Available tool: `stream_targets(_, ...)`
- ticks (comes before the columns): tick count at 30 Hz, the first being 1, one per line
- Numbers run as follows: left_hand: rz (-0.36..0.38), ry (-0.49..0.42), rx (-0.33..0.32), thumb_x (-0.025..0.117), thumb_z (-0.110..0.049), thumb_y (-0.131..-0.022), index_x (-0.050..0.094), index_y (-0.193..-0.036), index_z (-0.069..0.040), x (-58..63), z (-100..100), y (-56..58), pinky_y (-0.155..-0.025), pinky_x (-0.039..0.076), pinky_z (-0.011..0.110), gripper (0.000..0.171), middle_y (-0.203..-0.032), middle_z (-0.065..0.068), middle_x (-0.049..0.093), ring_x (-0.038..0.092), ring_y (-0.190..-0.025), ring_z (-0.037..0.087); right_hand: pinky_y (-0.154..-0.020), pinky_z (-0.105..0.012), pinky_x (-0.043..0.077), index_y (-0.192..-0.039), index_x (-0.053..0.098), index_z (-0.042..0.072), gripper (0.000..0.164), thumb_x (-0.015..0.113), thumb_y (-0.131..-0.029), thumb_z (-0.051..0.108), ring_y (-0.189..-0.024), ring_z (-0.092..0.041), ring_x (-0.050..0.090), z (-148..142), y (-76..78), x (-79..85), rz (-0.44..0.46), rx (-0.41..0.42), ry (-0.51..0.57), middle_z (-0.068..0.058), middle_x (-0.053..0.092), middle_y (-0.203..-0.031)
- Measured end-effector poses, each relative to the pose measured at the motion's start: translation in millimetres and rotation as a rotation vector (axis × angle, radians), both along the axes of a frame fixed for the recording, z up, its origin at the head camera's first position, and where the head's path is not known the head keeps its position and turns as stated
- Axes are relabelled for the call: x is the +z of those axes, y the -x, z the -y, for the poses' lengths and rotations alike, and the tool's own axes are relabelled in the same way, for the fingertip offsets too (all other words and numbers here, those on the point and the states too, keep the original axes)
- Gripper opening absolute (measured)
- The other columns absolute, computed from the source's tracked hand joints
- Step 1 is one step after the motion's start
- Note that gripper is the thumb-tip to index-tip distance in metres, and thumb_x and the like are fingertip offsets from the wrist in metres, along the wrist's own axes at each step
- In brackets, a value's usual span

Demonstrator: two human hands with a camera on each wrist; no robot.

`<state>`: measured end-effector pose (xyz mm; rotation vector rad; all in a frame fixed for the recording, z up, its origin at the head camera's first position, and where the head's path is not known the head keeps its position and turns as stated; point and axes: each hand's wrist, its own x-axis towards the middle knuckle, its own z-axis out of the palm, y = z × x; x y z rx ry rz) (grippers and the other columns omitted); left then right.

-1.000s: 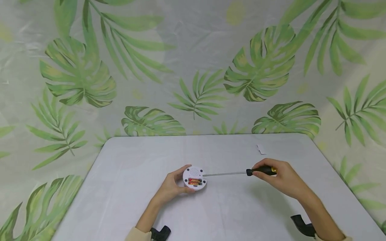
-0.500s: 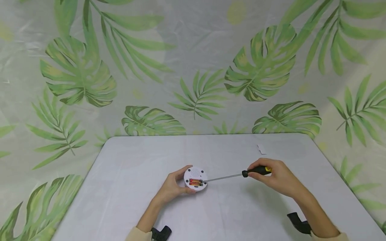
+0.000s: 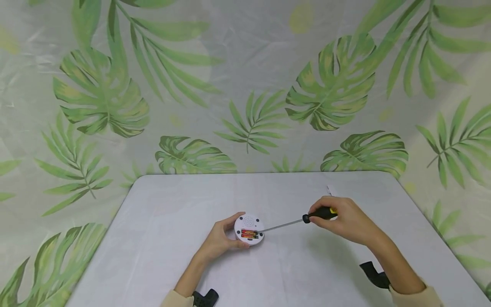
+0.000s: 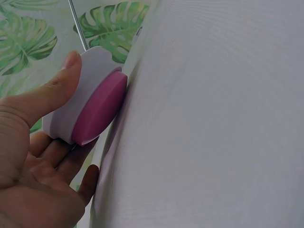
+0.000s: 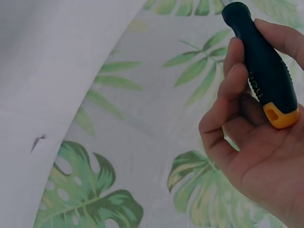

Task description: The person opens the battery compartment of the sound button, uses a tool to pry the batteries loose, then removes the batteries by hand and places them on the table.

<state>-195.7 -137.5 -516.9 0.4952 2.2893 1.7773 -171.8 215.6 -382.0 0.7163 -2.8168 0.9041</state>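
A round white sound button (image 3: 248,221) with a pink dome on its other side (image 4: 102,109) stands tipped up over the middle of the table. Speaker holes, dark feet and two red-and-gold batteries (image 3: 249,233) in a bare compartment face the head camera. My left hand (image 3: 220,238) grips its rim between thumb and fingers; in the left wrist view, the dome's edge is close by the tabletop. My right hand (image 3: 347,218) holds a screwdriver (image 3: 322,213) by its black and yellow handle. The long shaft points left, its tip right at the batteries' right end.
A white table (image 3: 172,204) lies under both hands. Near its back right, a small white piece (image 3: 329,190) is partly hidden behind the right hand. Black curved wrist pieces (image 3: 375,275) show at both forearms. A leaf-patterned cloth (image 3: 249,85) hangs behind the table.
The screwdriver tip has gone from the plate above the batteries down to their right end. My right hand has moved left and slightly up; the left hand and sound button barely shift.
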Motion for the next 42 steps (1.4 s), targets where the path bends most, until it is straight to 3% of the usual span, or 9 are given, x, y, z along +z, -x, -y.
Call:
stream_targets(11,-0.002,-0.012,0.0,0.091,-0.019,-0.062,0.048,-0.142,-0.016,-1.4,0.6,0.2,-0.116,0.028,0.044,0.091,-0.14,-0.004,0.056,0.047,-0.135,0.017,-0.065,-0.023,0.05,-0.092,0.067,0.03,0.015,0.075,-0.082,0.038,-0.079,-0.008,0.058,-1.2,11.6,-7.2,0.072,0.011,0.029,0.009,0.068,-0.093)
stream_targets(18,0.018,-0.01,0.002,0.091,-0.017,-0.061,0.049,-0.142,-0.018,-0.9,1.1,-0.7,-0.116,0.027,0.043,0.091,-0.138,-0.006,0.057,0.048,-0.133,0.014,-0.067,-0.023,0.05,-0.091,0.068,0.029,0.016,0.076,-0.081,0.039,-0.081,-0.012,0.058,-8.4,18.8,-18.6,0.136,0.0,0.083,0.009,0.068,-0.091)
stream_targets(26,0.01,-0.018,0.001,0.09,-0.017,-0.063,0.048,-0.142,-0.016,-0.6,1.0,-0.4,-0.118,0.026,0.049,0.09,-0.14,-0.003,0.056,0.046,-0.135,0.019,-0.067,-0.025,0.048,-0.093,0.069,0.022,0.02,0.075,-0.082,0.037,-0.084,-0.018,0.056,-25.0,26.1,-42.6,0.306,-0.016,0.226,-0.002,0.067,-0.097)
stream_targets(36,0.015,-0.025,0.005,0.09,-0.013,-0.062,0.048,-0.142,-0.015,1.5,0.5,-0.8,-0.118,0.026,0.046,0.091,-0.14,-0.002,0.056,0.046,-0.136,0.017,-0.072,-0.028,0.046,-0.1,0.07,0.013,0.03,0.071,-0.085,0.039,-0.086,-0.017,0.054,-37.6,26.5,-68.5,0.5,-0.097,0.297,-0.009,0.065,-0.105)
stream_targets(42,0.005,-0.024,0.006,0.09,-0.015,-0.063,0.049,-0.142,-0.015,-1.2,0.4,0.0,-0.118,0.025,0.048,0.089,-0.139,-0.002,0.057,0.046,-0.136,0.018,-0.068,-0.03,0.047,-0.101,0.069,0.012,0.031,0.07,-0.085,0.039,-0.081,-0.015,0.053,-42.5,25.5,-79.6,0.53,-0.114,0.312,-0.009,0.067,-0.098)
